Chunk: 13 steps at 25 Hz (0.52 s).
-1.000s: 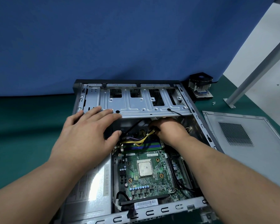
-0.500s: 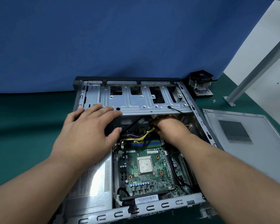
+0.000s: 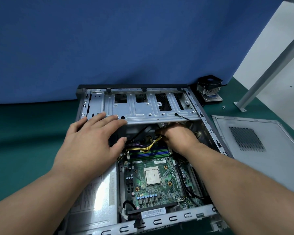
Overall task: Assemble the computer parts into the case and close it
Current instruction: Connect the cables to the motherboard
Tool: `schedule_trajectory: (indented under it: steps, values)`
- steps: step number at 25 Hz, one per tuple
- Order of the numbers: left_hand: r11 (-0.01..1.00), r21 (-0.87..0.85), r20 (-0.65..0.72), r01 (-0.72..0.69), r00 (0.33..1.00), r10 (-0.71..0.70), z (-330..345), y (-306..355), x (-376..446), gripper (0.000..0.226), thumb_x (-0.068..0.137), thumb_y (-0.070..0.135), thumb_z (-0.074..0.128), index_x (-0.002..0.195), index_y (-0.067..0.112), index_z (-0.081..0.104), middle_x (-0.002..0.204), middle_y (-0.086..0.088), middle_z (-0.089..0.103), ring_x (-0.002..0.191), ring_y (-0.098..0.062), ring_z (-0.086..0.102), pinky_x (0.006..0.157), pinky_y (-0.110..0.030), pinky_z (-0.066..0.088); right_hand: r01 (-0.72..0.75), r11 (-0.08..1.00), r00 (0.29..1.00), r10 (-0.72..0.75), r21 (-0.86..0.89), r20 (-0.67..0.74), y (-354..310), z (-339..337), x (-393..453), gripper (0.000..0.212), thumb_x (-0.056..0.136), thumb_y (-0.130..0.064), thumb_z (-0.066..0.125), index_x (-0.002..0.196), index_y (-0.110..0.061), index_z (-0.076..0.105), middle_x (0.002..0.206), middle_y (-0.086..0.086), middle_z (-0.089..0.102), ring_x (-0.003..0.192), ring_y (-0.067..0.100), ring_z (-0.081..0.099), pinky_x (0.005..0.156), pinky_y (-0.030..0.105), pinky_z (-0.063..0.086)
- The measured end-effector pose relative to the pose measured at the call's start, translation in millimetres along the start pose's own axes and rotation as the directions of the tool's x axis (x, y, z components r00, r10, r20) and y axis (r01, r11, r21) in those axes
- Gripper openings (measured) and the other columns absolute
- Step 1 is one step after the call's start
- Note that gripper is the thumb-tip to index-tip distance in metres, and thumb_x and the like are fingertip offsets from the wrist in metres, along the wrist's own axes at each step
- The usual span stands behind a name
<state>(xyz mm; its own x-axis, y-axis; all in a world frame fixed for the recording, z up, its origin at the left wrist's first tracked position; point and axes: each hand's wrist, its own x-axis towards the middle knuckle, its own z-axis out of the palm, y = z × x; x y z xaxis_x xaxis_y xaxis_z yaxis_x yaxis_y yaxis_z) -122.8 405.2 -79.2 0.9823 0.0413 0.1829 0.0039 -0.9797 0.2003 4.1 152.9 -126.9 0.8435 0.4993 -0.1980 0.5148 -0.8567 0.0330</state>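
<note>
An open computer case (image 3: 209, 133) lies flat on the green table. Inside it sits a green motherboard (image 3: 153, 189) with a bare silver CPU (image 3: 152, 176). A silver power supply (image 3: 95, 200) fills the case's left side. My left hand (image 3: 90, 143) rests flat, fingers spread, on the near edge of the grey drive bay (image 3: 148, 111). My right hand (image 3: 176, 136) reaches under that bay, fingers curled round the end of a yellow and purple cable bundle (image 3: 143, 147) above the memory slots. Its fingertips are hidden.
The grey side panel (image 3: 261, 146) with a mesh vent lies to the right of the case. A black CPU cooler (image 3: 209, 89) stands at the back right against the blue backdrop (image 3: 126, 39). Small screws (image 3: 224, 107) lie near a grey metal post (image 3: 270, 72).
Both hands stay in about the same place on the case. My right hand has shifted slightly at the cable end. The view has tilted a little.
</note>
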Motion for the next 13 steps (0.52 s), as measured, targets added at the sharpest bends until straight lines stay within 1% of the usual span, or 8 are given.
schedule_trajectory:
  steps: [2,4,9,10,13]
  values:
    - [1.000,0.000,-0.001,-0.001,1.000,0.001,-0.8,-0.1,0.7,0.058,0.090,0.070,0.027,0.145,0.057,0.039,0.152,0.034,0.042,0.149,0.004,0.025,0.121,-0.037,0.015,-0.017,1.000,1.000,0.017,0.021,0.005,0.5,1.5,0.7,0.053,0.096,-0.012,0.057,0.140,-0.041,0.057,0.115,0.008,0.069,0.102,0.030,0.065,0.088,0.042,0.058]
    - [1.000,0.003,-0.002,-0.004,1.000,0.004,-1.0,0.1,0.4,0.058,0.090,0.070,0.027,0.145,0.057,0.039,0.152,0.033,0.042,0.149,0.004,0.025,0.121,-0.037,0.015,-0.047,0.998,0.999,0.046,0.044,0.013,0.7,2.7,1.8,0.049,0.097,-0.013,0.058,0.139,-0.039,0.059,0.108,0.005,0.069,0.095,0.027,0.064,0.087,0.040,0.058]
    - [1.000,0.004,-0.001,-0.007,1.000,0.007,-1.9,0.5,0.2,0.059,0.090,0.070,0.026,0.146,0.057,0.039,0.152,0.033,0.041,0.150,0.004,0.024,0.121,-0.036,0.013,-0.065,0.993,0.998,0.063,0.101,0.017,0.3,1.2,2.5,0.049,0.096,-0.011,0.059,0.135,-0.040,0.062,0.102,0.004,0.069,0.087,0.025,0.062,0.084,0.037,0.057]
    - [1.000,0.002,0.000,-0.007,1.000,0.007,-1.7,0.4,0.0,0.058,0.090,0.069,0.027,0.146,0.057,0.039,0.152,0.033,0.041,0.150,0.004,0.024,0.121,-0.036,0.014,-0.064,0.992,0.998,0.062,0.105,0.019,-0.1,1.3,2.2,0.048,0.096,-0.011,0.059,0.135,-0.039,0.062,0.103,0.004,0.069,0.088,0.025,0.063,0.085,0.037,0.057]
    - [1.000,0.015,0.004,-0.007,1.000,0.007,-1.0,1.0,0.0,0.058,0.090,0.070,0.025,0.146,0.057,0.037,0.153,0.035,0.039,0.150,0.005,0.022,0.121,-0.035,0.013,-0.049,0.995,0.999,0.048,0.093,0.010,-0.4,1.4,2.3,0.049,0.095,-0.009,0.058,0.134,-0.039,0.062,0.114,0.006,0.070,0.096,0.029,0.066,0.087,0.040,0.058]
